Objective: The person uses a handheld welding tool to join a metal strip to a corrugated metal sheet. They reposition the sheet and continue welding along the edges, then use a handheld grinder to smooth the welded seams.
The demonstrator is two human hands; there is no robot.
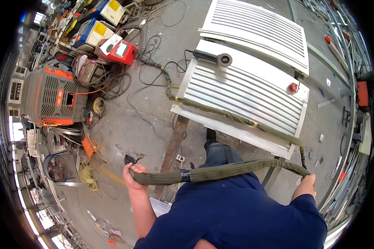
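Across the front of the person's body, a thick olive-green cable sleeve (220, 171) is held in the air by the two hands, with one length stretched almost straight between them. The left hand (130, 177) has its fingers closed round one end of this length, and a black piece (130, 159) shows just above them; I cannot tell exactly what it is. The right hand (306, 183) grips the sleeve at the other side, but its fingertips are partly hidden. A dark band (185, 175) is wrapped round the held part, nearer to the left hand. From the right hand, the sleeve goes up to the near right corner of a white slatted panel (245, 89), lies along its near edge, and leaves it at the left edge, toward the wires beside a red machine (122, 50). On the same panel, near its far left corner, rests an angle grinder (207, 56), and a small red object (293, 87) is near the far right corner. Just beyond the far edge lies a second white panel (257, 33). A rusty beam (171, 143) comes out from below the near left corner. Farther left, a grey and orange machine (60, 93) stands on the floor (120, 124).
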